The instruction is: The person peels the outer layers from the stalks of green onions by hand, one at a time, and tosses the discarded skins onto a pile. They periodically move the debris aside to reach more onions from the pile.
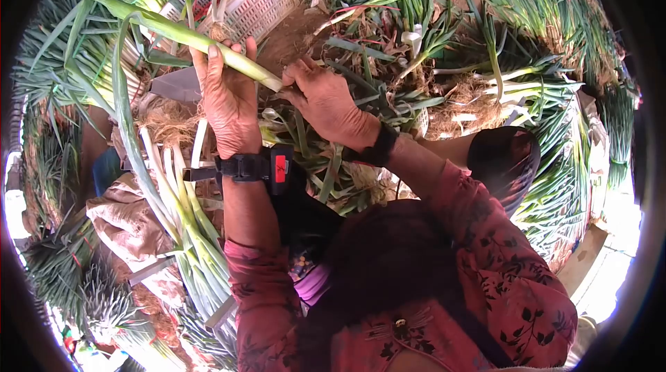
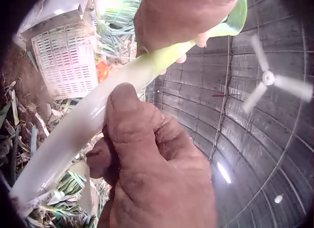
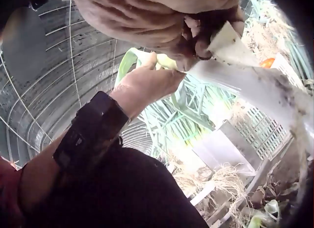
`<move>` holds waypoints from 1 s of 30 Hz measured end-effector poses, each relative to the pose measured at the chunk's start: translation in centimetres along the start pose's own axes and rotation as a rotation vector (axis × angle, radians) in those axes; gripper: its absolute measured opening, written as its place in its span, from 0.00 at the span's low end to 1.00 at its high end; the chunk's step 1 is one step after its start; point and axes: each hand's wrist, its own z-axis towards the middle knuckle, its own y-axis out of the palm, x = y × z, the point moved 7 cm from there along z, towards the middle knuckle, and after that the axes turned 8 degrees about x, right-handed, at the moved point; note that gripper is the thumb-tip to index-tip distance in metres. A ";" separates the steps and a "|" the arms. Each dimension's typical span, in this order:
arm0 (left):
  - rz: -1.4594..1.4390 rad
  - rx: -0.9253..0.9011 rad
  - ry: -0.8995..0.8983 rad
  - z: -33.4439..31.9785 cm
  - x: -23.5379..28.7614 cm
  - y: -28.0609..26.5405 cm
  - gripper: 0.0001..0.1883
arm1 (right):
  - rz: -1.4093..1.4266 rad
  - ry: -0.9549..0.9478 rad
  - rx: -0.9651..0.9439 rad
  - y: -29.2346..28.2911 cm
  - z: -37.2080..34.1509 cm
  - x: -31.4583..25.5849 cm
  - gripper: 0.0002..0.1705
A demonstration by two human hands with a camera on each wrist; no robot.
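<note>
A thick green onion [image 1: 166,28] slants across the front of me, its leaves off to the left and its pale end at the right. My left hand [image 1: 232,105] holds it from below, thumb laid along the stalk. At the pale end, my right hand [image 1: 329,103] pinches with curled fingers. The right wrist view shows a thin pale flap of skin [image 3: 229,45] standing out at those fingertips. In the left wrist view, the long white shank [image 2: 73,130] runs past my right thumb, smooth and shiny, to a browned tip.
Bundled green onions [image 1: 555,191] are piled on the right, more at upper left. A white plastic crate [image 1: 253,1] holds something orange. Loose onions with stringy roots [image 1: 170,122] lie by my left wrist. Leaf scraps [image 1: 361,73] litter the ground ahead.
</note>
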 end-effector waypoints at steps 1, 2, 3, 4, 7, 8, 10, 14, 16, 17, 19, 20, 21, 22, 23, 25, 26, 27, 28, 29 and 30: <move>0.000 0.002 0.001 0.0 0.0 0.1 0.25 | -0.050 -0.028 -0.017 0.1 -0.2 -0.2 0.15; 0.002 -0.003 0.004 -0.1 0.0 0.2 0.25 | -0.100 -0.054 -0.034 0.2 -0.5 -0.4 0.14; 0.004 -0.009 0.007 -0.1 0.0 0.3 0.25 | -0.100 -0.051 -0.035 0.1 -0.7 -0.2 0.14; 0.005 -0.009 0.004 -0.1 0.0 0.4 0.25 | 0.001 -0.088 -0.013 -0.3 -1.0 -0.4 0.12; 0.018 0.022 0.027 -0.1 0.6 0.4 0.25 | 0.453 0.074 0.086 -1.7 -1.5 1.7 0.09; 0.001 0.016 0.028 -0.1 0.8 0.4 0.24 | 0.800 0.280 0.168 -2.1 -1.8 3.6 0.07; -0.018 0.009 0.024 0.0 0.9 0.3 0.24 | 1.159 0.699 0.257 -2.0 -2.8 6.5 0.07; 0.015 0.040 0.069 0.5 1.9 -0.4 0.22 | 0.700 0.425 0.096 -4.0 -5.3 6.1 0.08; 0.027 0.080 0.141 0.3 3.1 -0.8 0.22 | 0.047 0.120 -0.198 -2.8 -11.4 6.7 0.08; 0.043 0.101 0.170 0.5 3.5 -1.2 0.22 | -0.121 0.147 -0.439 -1.4 -16.3 9.9 0.08; 0.074 0.075 0.223 0.8 4.6 -1.3 0.22 | -0.195 0.054 -0.603 -3.0 -20.7 11.3 0.09; 0.083 0.070 0.232 1.0 5.0 -1.8 0.23 | -0.213 0.029 -0.657 -3.1 -21.8 11.7 0.10; 0.096 0.081 0.214 0.7 4.9 -2.5 0.23 | -0.091 0.138 -0.745 -2.2 -22.5 13.1 0.11; 0.089 0.092 0.203 0.7 4.8 -2.7 0.19 | 0.025 0.241 -0.816 -1.7 -22.5 14.0 0.13; 0.072 0.090 0.204 1.1 4.6 -2.3 0.15 | 0.065 0.096 -0.499 -2.8 -18.5 12.5 0.14; 0.062 0.100 0.200 1.3 4.3 -2.3 0.15 | -0.086 0.181 -0.231 -4.6 -11.4 8.4 0.14; 0.060 0.123 0.192 1.3 4.0 -2.7 0.16 | -0.088 0.181 -0.229 -4.5 -9.8 7.0 0.14; 0.054 0.118 0.174 1.5 3.8 -2.9 0.17 | -0.109 0.035 -0.271 -4.0 -8.7 5.0 0.13; 0.054 0.117 0.170 1.7 3.6 -2.8 0.17 | -0.129 -0.110 -0.313 -3.4 -8.3 3.6 0.13; 0.078 0.117 0.156 1.8 3.2 -2.8 0.18 | -0.130 -0.106 -0.312 -2.7 -8.2 3.9 0.13; 0.102 0.118 0.145 1.9 3.0 -3.0 0.18 | -0.159 -0.101 -0.433 -1.2 -8.5 4.8 0.11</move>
